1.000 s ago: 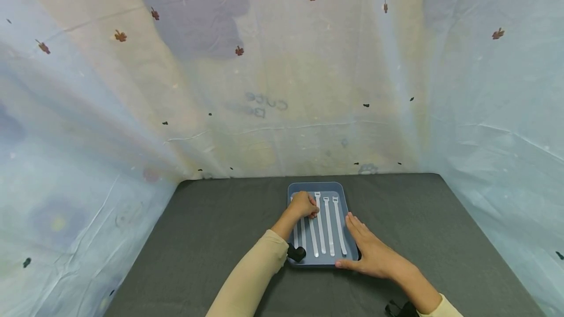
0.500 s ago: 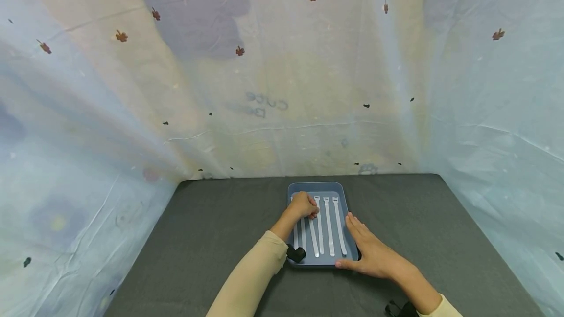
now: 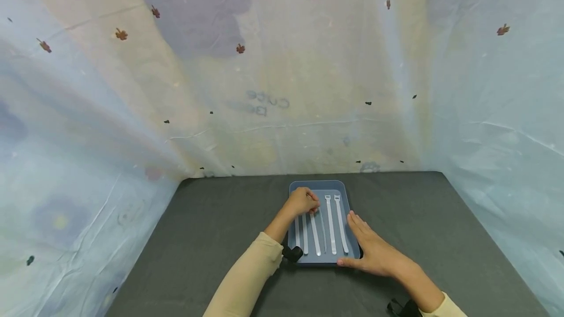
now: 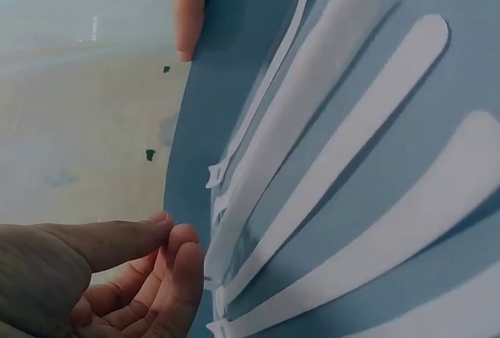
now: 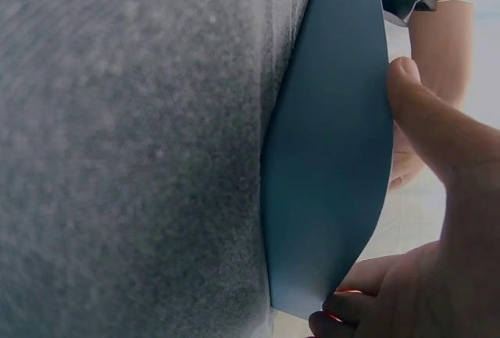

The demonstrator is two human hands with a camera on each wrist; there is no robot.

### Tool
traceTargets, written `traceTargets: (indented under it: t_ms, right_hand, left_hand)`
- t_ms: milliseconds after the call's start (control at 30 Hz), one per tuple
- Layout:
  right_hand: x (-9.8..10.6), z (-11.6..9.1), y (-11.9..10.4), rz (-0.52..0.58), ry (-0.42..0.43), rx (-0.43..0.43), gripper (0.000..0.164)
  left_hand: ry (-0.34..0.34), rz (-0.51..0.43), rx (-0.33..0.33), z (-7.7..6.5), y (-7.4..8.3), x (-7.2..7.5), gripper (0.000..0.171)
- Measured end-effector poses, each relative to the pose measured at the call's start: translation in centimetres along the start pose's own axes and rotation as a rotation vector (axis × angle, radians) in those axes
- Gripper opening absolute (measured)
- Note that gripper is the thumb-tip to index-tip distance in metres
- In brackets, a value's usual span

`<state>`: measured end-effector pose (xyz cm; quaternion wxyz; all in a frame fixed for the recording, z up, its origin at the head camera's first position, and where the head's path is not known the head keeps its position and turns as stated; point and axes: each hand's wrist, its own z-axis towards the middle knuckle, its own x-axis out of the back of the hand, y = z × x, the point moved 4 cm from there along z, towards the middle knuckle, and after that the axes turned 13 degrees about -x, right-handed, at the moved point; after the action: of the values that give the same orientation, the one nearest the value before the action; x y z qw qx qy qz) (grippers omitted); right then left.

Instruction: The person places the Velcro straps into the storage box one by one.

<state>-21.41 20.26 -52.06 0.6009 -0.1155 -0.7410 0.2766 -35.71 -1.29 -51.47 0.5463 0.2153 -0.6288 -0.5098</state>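
A shallow blue-grey tray (image 3: pixel 317 184) lies on the dark table, with several white straps (image 3: pixel 331 229) side by side in it; each visible end has a slotted head. My left hand (image 3: pixel 302 201) is over the tray's far half, thumb and fingertips pinching one white strap (image 3: pixel 323 236) near its head. That strap looks thin, turned edge-on. In the left wrist view, the left hand (image 4: pixel 133 275) partly hides the strap heads. My right hand (image 3: pixel 375 253) rests at the tray's near right corner, fingers straight along the side, thumb on the near rim (image 5: pixel 391 104).
Dark grey cloth covers the table (image 3: pixel 220 229) around the tray. A pale printed sheet (image 3: pixel 282 87) hangs behind and on both sides. Black wrist cameras (image 3: pixel 293 253) sit on both wrists, the left one close to the tray's near left corner.
The strap under my left hand first slid slightly toward me, then turned from flat to edge-on in the fingers. The left hand has lifted a little. My right hand stays put.
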Motion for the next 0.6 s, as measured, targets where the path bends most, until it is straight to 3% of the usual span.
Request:
traceTargets:
  t_ms: [300, 600]
  right_hand:
    - [0.35, -0.07, -0.2, 0.009, 0.003, 0.014, 0.129]
    - [0.41, -0.12, -0.26, 0.005, 0.001, 0.016, 0.128]
  left_hand:
    - [-0.011, 0.052, -0.005, -0.27, 0.14, 0.44, 0.009]
    - [-0.021, 0.147, -0.023, -0.46, 0.41, -0.41, 0.016]
